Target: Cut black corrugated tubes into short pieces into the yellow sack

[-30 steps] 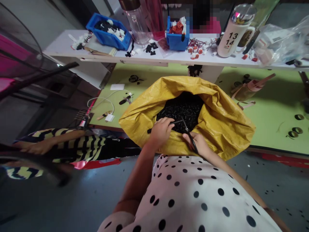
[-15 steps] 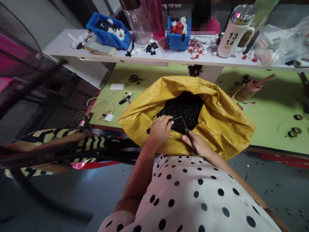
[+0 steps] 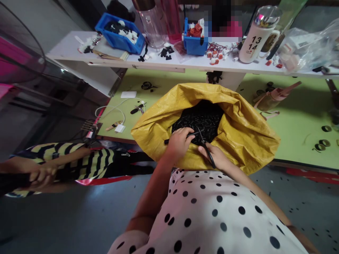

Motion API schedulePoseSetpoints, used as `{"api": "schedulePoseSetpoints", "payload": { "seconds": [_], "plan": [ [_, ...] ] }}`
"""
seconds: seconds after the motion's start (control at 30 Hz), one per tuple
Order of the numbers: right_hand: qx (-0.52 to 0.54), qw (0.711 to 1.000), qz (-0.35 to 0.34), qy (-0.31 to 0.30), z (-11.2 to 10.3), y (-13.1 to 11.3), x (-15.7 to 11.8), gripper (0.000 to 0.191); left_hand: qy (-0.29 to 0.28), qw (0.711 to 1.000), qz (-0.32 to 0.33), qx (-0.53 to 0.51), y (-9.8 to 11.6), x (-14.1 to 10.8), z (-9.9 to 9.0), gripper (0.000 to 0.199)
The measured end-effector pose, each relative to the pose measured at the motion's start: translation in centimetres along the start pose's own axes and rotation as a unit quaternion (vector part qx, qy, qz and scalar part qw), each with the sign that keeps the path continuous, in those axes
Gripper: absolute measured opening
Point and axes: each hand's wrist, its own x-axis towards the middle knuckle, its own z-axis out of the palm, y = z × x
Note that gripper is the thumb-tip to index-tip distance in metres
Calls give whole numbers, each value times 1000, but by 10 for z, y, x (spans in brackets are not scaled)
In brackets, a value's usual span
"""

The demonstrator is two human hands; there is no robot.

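My left hand [image 3: 179, 141] is closed around a thin black ridged strip [image 3: 191, 134]; one end sticks out to the left of the fist, the other points right over the sack's mouth. My right hand [image 3: 217, 156] grips black-handled scissors [image 3: 209, 153], their blades pointing up and crossing the strip's free end. Whether the blades are parted is too small to tell. Below both hands gapes a yellow sack [image 3: 245, 141], holding a heap of small black pieces [image 3: 205, 118].
Behind the sack, a white shelf [image 3: 159, 66] carries blue bins [image 3: 195, 46], a white mug [image 3: 255, 42] and loose connectors. A second pair of scissors [image 3: 147, 85] and a charger cable lie on the green tabletop [image 3: 293, 134]. At left is another person in a striped top [image 3: 97, 160].
The strip's free end has shifted right and now reaches past the scissor blades. My right hand has moved slightly left. At left, the other person's arms and dark long objects have moved.
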Motion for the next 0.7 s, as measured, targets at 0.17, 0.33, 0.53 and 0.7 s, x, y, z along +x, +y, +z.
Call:
{"api": "schedulePoseSetpoints", "payload": {
  "seconds": [0.17, 0.33, 0.53, 0.7],
  "plan": [
    [40, 999, 10, 34, 6, 10, 1, 63, -51, 998, -18, 26, -3, -2, -4, 16],
    [64, 995, 11, 74, 5, 20, 0, 64, -76, 994, -58, 62, -15, -20, -23, 28],
    [98, 992, 2, 74, 4, 26, -1, 64, -69, 995, -67, 16, -30, -30, -28, 28],
    [138, 988, -25, 59, 5, 23, -5, 48, -4, 998, -70, -9, -30, -28, -27, 28]
  ]
}}
